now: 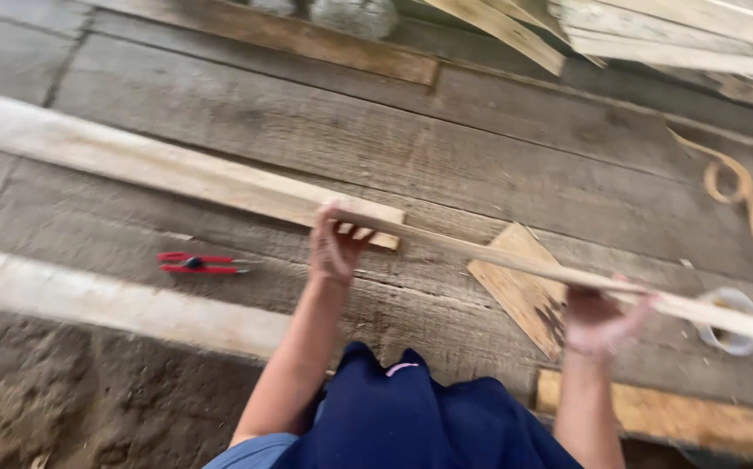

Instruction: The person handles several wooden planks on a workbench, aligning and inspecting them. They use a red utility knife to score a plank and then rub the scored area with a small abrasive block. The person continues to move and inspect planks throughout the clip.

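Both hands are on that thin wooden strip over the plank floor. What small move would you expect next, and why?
Probably lowering the thin wooden strip onto the pale plank. The left hand grips the strip's end right at the plank's end, and the right hand holds it further along, so it hangs raised and slanted above the floorboards. The frame is motion-blurred, so this is only a guess.

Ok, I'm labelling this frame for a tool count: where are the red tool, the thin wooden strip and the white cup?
red tool (198, 263), head view, middle of its handles.
thin wooden strip (489, 255), head view, bare stretch between the hands.
white cup (735, 344), head view, lower rim.
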